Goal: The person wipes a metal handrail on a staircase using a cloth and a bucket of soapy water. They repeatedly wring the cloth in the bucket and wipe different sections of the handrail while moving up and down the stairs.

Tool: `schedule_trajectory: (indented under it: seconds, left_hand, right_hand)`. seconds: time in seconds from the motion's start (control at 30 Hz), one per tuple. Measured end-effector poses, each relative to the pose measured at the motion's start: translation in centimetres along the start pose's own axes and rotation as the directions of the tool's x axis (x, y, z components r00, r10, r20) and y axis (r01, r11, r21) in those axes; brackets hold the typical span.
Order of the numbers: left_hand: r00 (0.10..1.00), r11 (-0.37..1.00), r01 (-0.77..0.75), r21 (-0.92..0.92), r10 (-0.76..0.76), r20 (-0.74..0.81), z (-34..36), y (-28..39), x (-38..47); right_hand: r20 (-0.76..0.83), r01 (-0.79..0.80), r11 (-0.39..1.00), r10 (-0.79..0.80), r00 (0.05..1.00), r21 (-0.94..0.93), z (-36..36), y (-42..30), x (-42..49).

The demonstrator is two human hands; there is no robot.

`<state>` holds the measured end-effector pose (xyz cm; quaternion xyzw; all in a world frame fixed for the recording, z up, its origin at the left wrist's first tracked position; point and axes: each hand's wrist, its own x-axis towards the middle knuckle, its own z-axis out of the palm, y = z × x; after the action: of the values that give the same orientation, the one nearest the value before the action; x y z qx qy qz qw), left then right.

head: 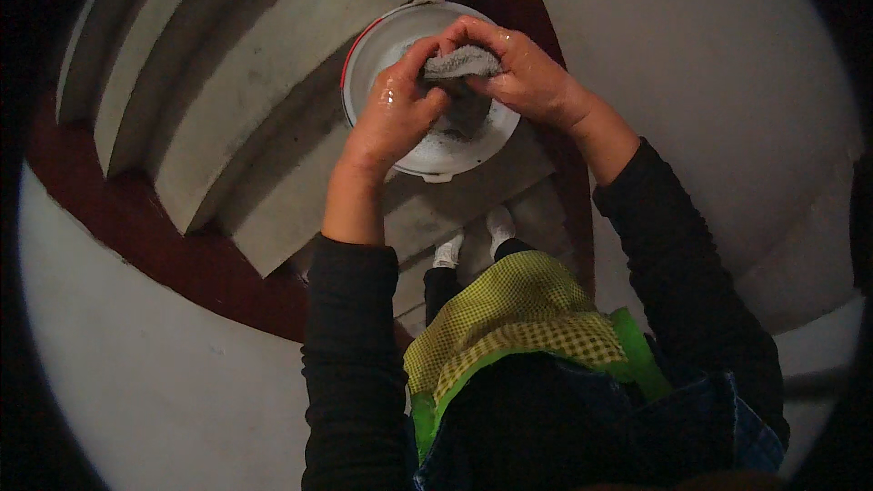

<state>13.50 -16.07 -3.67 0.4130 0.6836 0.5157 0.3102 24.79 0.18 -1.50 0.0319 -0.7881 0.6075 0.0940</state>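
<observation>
Both my hands hold a bunched grey cloth [464, 63] above a white plastic bucket [443, 157]. My left hand [401, 101] grips the cloth's left end, its thumb curled inward. On the cloth's right end, my right hand [528, 71] has its fingers wrapped over the top. Wet skin glistens on both hands. Below them the bucket's inside looks dark and wet, partly hidden by the hands and cloth. A red handle grip [356, 48] lies along the bucket's left rim.
The bucket stands on a curved concrete staircase [273, 82], whose steps fan out at left. Dark red bands [170, 259] border the steps along pale walls [668, 68]. My white shoes [447, 251] are on a step just below the bucket. A yellow checked apron [511, 307] hangs at my waist.
</observation>
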Motion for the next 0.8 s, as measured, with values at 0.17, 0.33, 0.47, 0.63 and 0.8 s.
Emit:
schedule_trajectory:
  seconds: [0.17,0.33,0.47,0.63,0.8]
  left_hand:
    - [0.986,0.986,0.161,-0.035,-0.163,-0.041,0.2,1.0,0.2]
    - [0.993,0.988,0.102,-0.114,-0.109,-0.055,1.0,2.6,-0.7]
    - [0.985,0.996,0.037,-0.087,-0.051,-0.164,0.0,4.5,-1.3]
    - [0.966,1.000,0.011,0.008,-0.009,-0.259,-1.6,4.1,-2.0]
    - [0.946,0.960,0.205,0.188,-0.145,-0.291,-0.4,-0.3,-2.1]
  right_hand:
    - [-0.177,-0.059,0.988,0.033,0.984,-0.141,0.4,3.4,-0.7]
    - [-0.245,-0.194,0.958,0.140,0.959,-0.211,1.9,7.3,-3.0]
    - [-0.297,-0.215,0.939,0.132,0.946,-0.268,1.8,7.3,-3.7]
    - [-0.365,-0.153,0.988,0.131,0.922,-0.032,0.2,6.6,-4.3]
    - [-0.487,-0.257,0.957,0.163,0.858,-0.133,0.5,7.6,-4.4]
